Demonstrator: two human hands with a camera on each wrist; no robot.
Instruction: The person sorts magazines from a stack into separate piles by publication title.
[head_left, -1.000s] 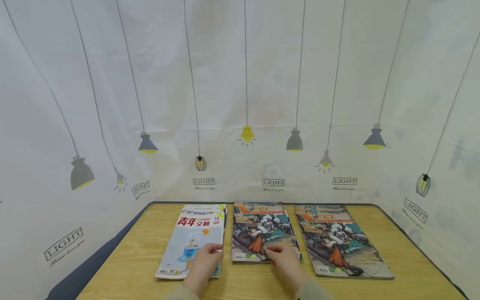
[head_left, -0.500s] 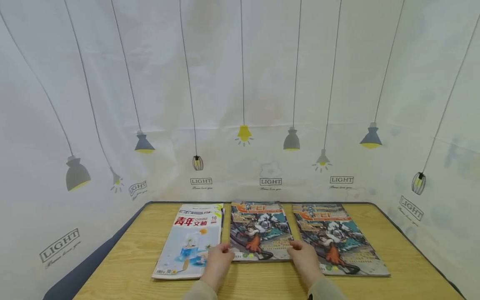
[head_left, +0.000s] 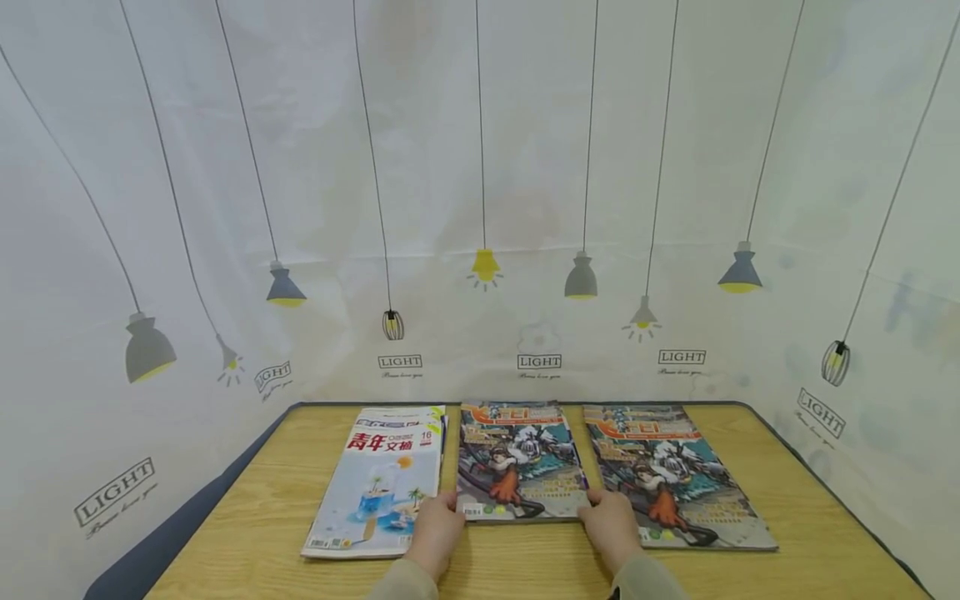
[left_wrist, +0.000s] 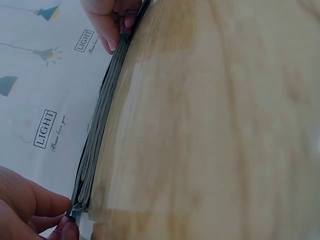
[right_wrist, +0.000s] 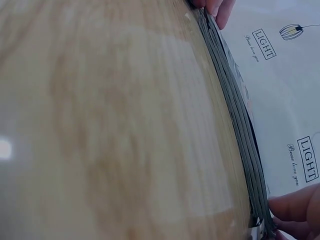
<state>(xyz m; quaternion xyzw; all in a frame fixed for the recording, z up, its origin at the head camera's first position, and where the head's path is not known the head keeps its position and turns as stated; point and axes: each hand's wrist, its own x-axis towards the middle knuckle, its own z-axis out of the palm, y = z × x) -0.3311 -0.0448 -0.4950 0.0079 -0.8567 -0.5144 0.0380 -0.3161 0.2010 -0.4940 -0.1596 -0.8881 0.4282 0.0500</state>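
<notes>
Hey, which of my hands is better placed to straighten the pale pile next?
Probably your left hand: it grips the near left corner of the middle pile, close to the pale pile. Your right hand grips the near right corner, farther away.

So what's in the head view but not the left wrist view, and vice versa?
Head only: cover faces of the 青年文摘 magazine, middle magazine stack and right-hand magazine stack.
Left wrist only: the middle stack's separate layers, edge-on.
Both: left hand and right hand at that stack's near corners, wooden table, LIGHT-printed backdrop.
</notes>
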